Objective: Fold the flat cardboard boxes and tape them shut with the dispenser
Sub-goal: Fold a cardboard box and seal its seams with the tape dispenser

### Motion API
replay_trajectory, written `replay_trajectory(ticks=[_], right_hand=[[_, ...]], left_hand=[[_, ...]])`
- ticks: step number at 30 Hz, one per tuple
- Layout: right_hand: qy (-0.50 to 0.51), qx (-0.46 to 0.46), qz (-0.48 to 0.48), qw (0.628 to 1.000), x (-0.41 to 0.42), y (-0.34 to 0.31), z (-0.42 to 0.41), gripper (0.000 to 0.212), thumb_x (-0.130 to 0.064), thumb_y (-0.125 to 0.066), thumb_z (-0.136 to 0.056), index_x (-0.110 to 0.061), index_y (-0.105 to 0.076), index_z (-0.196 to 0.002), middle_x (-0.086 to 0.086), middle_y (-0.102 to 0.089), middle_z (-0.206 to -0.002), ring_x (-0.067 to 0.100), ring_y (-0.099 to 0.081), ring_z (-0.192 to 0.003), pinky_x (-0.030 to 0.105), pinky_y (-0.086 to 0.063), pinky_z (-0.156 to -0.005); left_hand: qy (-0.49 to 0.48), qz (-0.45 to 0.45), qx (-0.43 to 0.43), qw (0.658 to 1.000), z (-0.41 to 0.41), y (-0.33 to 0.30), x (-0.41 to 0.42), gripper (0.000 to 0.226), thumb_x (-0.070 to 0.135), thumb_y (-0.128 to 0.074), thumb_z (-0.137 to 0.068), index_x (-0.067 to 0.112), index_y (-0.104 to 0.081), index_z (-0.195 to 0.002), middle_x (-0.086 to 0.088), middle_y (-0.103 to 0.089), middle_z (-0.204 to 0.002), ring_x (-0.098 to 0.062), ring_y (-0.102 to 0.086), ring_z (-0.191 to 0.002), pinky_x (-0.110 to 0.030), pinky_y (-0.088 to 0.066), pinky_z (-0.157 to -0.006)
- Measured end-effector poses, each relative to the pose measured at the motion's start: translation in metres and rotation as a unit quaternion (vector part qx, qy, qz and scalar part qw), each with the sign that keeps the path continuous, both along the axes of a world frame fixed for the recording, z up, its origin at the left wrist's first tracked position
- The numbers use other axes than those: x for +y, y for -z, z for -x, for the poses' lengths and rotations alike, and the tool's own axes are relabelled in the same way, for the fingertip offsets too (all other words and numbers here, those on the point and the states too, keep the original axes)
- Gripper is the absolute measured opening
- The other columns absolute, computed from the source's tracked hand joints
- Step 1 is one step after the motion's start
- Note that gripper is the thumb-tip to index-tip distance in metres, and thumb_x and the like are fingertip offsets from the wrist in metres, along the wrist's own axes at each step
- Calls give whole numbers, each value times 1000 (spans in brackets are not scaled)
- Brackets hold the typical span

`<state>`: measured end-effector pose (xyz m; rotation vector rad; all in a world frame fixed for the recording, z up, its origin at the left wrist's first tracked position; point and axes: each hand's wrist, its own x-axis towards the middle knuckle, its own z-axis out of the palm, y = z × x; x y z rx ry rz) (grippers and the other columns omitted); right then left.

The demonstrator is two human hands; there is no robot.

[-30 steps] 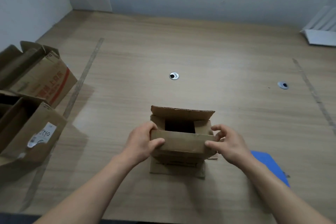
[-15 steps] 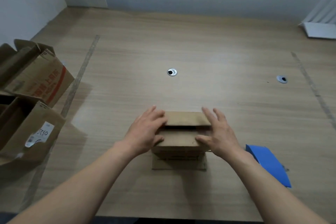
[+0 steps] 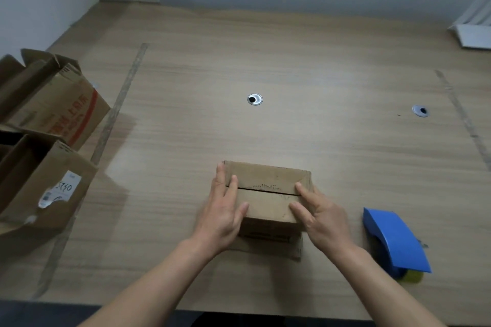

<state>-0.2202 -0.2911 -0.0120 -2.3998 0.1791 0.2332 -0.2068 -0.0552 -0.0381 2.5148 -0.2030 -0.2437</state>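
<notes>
Left hand (image 3: 224, 210) and right hand (image 3: 320, 211), fingers straight, press the cardboard box (image 3: 267, 194) flaps closed; tape dispenser (image 3: 394, 241) at 3 o'clock.

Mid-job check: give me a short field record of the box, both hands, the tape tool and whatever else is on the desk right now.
box: small brown cardboard box, top flaps folded down, seam meeting across the middle, no tape visible
left hand: left hand flat, pressing the left end of the flaps
right hand: right hand with straight fingers pressing the right end
tape tool: blue tape dispenser on the wooden desk, right of the box, untouched
other: two open brown cartons at the left edge
</notes>
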Motion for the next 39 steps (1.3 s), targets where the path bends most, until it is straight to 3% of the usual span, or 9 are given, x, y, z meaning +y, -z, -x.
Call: replay_trajectory(ticks=[5,12,15,19,22,28,31,34,39], right_hand=[[25,-30,-3,999,-1,19,14,50,-39,-70,-92,-29,-60,-140,3,-54,-150,21,-49,-140,35,-42,-112],[41,-21,3,999,-2,21,18,50,-40,-74,-89,-30,-64,-136,7,-56,-149,21,-52,-138,34,-43,-110],[25,-9,-4,1000,-6,19,14,51,-40,-74,-89,-30,-62,-138,4,-55,-149,18,-49,-140,30,-38,-113],[-2,18,-59,998,-18,5,18,60,-34,-75,-89,-29,-54,-145,-14,-54,-141,7,-48,-133,31,-38,-117],[116,-17,-69,991,-54,-7,24,67,-36,-75,-89,-27,-49,-149,-14,-52,-142,9,-52,-130,31,-42,-108],[389,110,42,914,-166,8,30,84,-57,-70,-86,-14,-40,-153,16,-48,-153,39,-46,-138,49,-38,-111],[431,202,-54,878,-188,22,38,82,-52,-72,-87,-2,-46,-146,17,-51,-147,39,-50,-131,48,-42,-104],[446,265,-145,843,-191,28,47,51,-43,-75,-88,-5,-58,-117,12,-63,-108,35,-56,-100,48,-43,-88],[465,244,-229,820,-197,49,50,55,-39,-77,-86,-5,-56,-124,19,-70,-103,36,-67,-85,43,-54,-73]], left_hand=[[22,0,-27,999,5,4,2,66,38,-42,-101,3,-25,-154,-6,23,-162,-21,6,-153,-34,-21,-121],[26,-168,-34,985,9,-1,-11,85,66,-24,-87,9,-44,-146,-22,-4,-163,-39,-6,-151,-49,-20,-119],[78,-208,-109,969,6,-6,-21,60,54,-37,-90,16,-61,-129,-20,-32,-157,-44,-26,-145,-62,-40,-104],[131,-206,-127,961,9,2,-25,45,44,-36,-96,32,-59,-133,-9,-42,-154,-40,-39,-140,-64,-41,-102],[126,-207,-130,962,9,1,-23,45,44,-35,-96,33,-61,-131,-8,-45,-152,-40,-42,-138,-63,-39,-102],[118,-201,-129,964,10,3,-24,46,45,-32,-97,34,-61,-131,-7,-44,-152,-39,-41,-139,-62,-37,-104],[118,-197,-124,965,9,5,-24,47,47,-30,-98,34,-61,-132,-6,-43,-153,-38,-39,-140,-61,-37,-105],[117,-194,-119,967,9,5,-24,57,52,-15,-102,34,-60,-132,-5,-42,-154,-38,-38,-141,-60,-36,-106],[110,-182,-120,970,10,4,-25,57,52,-15,-103,34,-61,-131,-6,-42,-154,-38,-38,-141,-60,-35,-106]])
